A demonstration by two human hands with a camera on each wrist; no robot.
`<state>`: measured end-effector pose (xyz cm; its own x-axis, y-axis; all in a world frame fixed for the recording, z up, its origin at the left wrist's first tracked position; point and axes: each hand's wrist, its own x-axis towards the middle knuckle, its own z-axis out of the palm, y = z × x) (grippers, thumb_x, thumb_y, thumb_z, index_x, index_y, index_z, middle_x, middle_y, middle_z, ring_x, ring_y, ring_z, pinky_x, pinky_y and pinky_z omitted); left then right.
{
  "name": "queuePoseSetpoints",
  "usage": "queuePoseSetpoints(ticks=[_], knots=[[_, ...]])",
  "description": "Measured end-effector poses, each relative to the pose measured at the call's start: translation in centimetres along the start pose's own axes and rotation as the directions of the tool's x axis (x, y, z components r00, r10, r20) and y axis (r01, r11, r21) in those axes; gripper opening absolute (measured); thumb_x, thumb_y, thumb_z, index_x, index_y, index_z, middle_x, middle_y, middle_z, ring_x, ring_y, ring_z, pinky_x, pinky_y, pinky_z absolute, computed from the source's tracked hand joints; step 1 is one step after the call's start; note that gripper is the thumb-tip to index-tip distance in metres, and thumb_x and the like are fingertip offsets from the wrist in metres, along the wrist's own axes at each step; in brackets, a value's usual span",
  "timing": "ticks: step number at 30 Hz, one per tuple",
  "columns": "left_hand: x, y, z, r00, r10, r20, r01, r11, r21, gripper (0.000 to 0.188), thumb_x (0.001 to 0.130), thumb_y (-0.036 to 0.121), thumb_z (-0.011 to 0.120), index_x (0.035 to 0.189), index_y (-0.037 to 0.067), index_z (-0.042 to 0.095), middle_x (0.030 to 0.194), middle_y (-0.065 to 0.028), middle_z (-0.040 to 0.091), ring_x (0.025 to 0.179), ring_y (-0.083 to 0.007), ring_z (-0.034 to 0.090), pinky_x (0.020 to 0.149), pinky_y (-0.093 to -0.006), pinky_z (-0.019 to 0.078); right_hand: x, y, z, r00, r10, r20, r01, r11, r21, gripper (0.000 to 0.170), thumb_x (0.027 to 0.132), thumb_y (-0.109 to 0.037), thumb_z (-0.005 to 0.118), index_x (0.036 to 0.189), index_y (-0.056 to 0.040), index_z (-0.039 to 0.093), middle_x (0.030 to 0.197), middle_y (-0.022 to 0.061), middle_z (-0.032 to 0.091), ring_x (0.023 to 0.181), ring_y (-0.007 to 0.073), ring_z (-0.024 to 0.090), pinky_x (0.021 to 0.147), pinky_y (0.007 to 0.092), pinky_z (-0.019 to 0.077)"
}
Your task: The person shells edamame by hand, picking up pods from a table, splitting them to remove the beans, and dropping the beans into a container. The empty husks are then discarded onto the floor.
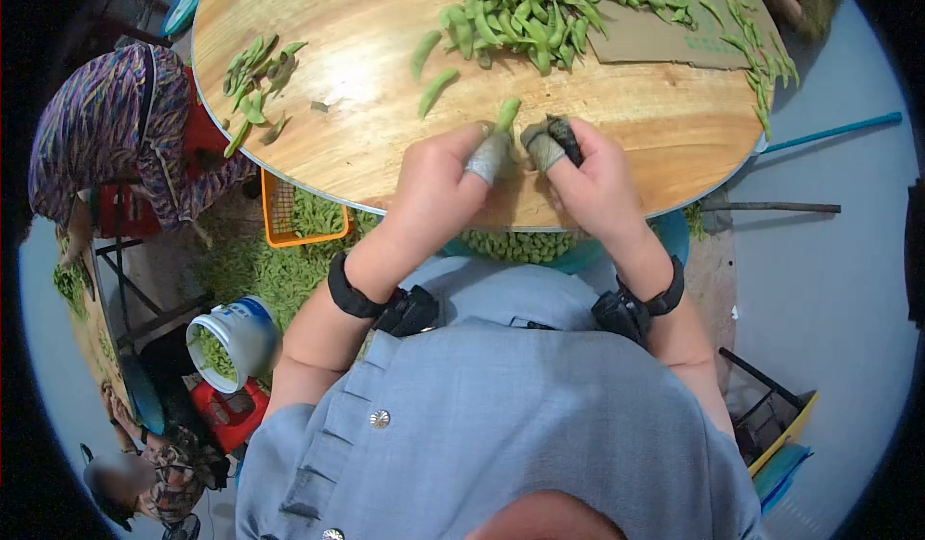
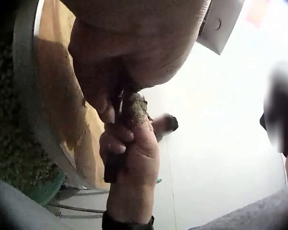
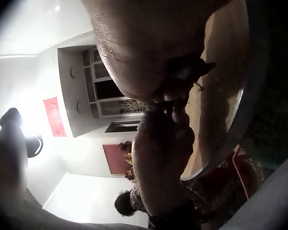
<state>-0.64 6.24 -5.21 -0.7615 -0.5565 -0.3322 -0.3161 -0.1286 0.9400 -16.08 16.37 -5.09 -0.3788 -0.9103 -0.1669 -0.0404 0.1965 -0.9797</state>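
Note:
In the head view my left hand (image 1: 438,179) pinches a green bean pod (image 1: 510,111) that points up past its wrapped thumb. Beside it, over the near edge of the round wooden table (image 1: 366,155), my right hand (image 1: 597,179) has curled fingers round something dark, with grey wrapping on its thumb. The two hands nearly touch. A pile of pods (image 1: 530,10) lies beyond them, with two loose pods (image 1: 437,92) nearer. Both wrist views are dark; in the left one my right hand (image 2: 134,158) shows its curled fingers round a dark object.
A small heap of pods (image 1: 255,68) lies at the table's left, cardboard (image 1: 665,39) at the right. An orange basket (image 1: 306,241), a white bucket (image 1: 231,342) and a red stool (image 1: 231,415) stand at the lower left. Other people are at both sides.

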Motion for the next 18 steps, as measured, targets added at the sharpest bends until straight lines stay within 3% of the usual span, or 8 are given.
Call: queuePoseSetpoints(ticks=[1,2,6,9,11,12,15,18], knots=[[-0.1,0.0,0.4,0.962,0.254,-0.099,-0.187,0.879,0.438,0.019,0.079,0.004,0.057,0.097,0.0,0.059,0.083,-0.0125,0.066,0.075,-0.0255,0.066,0.064,-0.0345,0.0534,0.1,0.1,-0.1,0.999,-0.003,-0.045,0.001,0.999,-0.054,0.016,0.083,-0.009,0.063,0.094,0.0016,0.061,0.075,0.0026,0.063,0.067,0.0071,0.054,0.061,0.0257,0.047],[-0.1,-0.1,0.7,0.857,0.51,-0.069,-0.262,0.548,0.795,0.022,0.076,0.004,0.059,0.098,0.001,0.059,0.085,-0.0141,0.066,0.076,-0.03,0.066,0.066,-0.0368,0.0539,0.1,-0.7,0.1,0.994,0.106,-0.01,-0.106,0.994,0.04,0.016,0.082,-0.011,0.062,0.092,0.0017,0.061,0.071,0.0021,0.061,0.067,0.0082,0.053,0.059,0.0278,0.0457],[-0.4,0.0,1.2,0.743,0.659,-0.114,-0.29,0.471,0.833,0.029,0.074,0.005,0.061,0.103,0.004,0.06,0.087,-0.0173,0.064,0.08,-0.0369,0.063,0.068,-0.0415,0.0528,1.1,-0.2,0.4,1.0,-0.031,-0.006,0.03,0.994,-0.108,0.014,0.082,-0.011,0.062,0.09,0.0003,0.061,0.068,0.001,0.059,0.061,0.0073,0.05,0.054,0.0258,0.0429],[-0.7,1.3,0.3,0.738,0.66,-0.143,-0.398,0.597,0.697,0.027,0.077,0.005,0.058,0.104,0.004,0.061,0.086,-0.0181,0.064,0.08,-0.0367,0.063,0.069,-0.0396,0.0521,1.0,-1.6,0.1,0.992,-0.12,-0.022,0.12,0.993,-0.009,0.012,0.083,-0.011,0.06,0.09,-0.001,0.061,0.067,-0.0005,0.057,0.055,0.0064,0.048,0.049,0.0235,0.0399],[-0.7,1.4,-0.6,0.917,0.398,-0.039,-0.351,0.848,0.398,0.025,0.078,0.004,0.057,0.102,0.004,0.063,0.085,-0.0181,0.065,0.079,-0.0355,0.063,0.068,-0.0359,0.051,0.8,-2.2,-0.4,0.991,0.015,0.133,-0.034,0.989,0.141,0.016,0.085,-0.013,0.059,0.096,-0.0017,0.061,0.067,-0.0012,0.056,0.051,0.0055,0.047,0.045,0.0213,0.0396],[-0.6,1.3,-0.9,0.935,0.348,-0.066,-0.314,0.901,0.298,0.018,0.081,0.004,0.055,0.097,0.001,0.063,0.083,-0.0127,0.066,0.075,-0.026,0.064,0.068,-0.0313,0.0494,0.7,-2.1,-0.4,0.991,0.018,0.134,-0.037,0.989,0.143,0.016,0.085,-0.013,0.059,0.096,-0.0017,0.061,0.067,-0.0012,0.056,0.051,0.0055,0.047,0.045,0.0213,0.0396],[-0.4,1.4,-1.4,0.952,0.268,-0.15,-0.273,0.962,-0.013,0.017,0.084,0.004,0.053,0.097,-0.002,0.063,0.082,-0.0069,0.065,0.075,-0.0151,0.061,0.069,-0.0282,0.0487,0.1,-2.2,-0.5,0.99,0.074,0.117,-0.091,0.985,0.146,0.023,0.087,-0.014,0.055,0.105,-0.0013,0.058,0.067,-0.0011,0.056,0.049,0.0056,0.048,0.044,0.0219,0.0421],[-0.8,1.3,-1.3,0.971,0.213,-0.108,-0.223,0.971,-0.084,0.019,0.084,0.001,0.052,0.099,-0.003,0.063,0.083,-0.0044,0.065,0.078,-0.0094,0.058,0.072,-0.0248,0.0473,-1.2,-3.0,-0.5,0.981,0.081,0.175,-0.085,0.996,0.018,0.028,0.088,-0.013,0.05,0.113,-0.0019,0.055,0.069,-0.0007,0.057,0.049,0.0056,0.049,0.044,0.0224,0.0437]])
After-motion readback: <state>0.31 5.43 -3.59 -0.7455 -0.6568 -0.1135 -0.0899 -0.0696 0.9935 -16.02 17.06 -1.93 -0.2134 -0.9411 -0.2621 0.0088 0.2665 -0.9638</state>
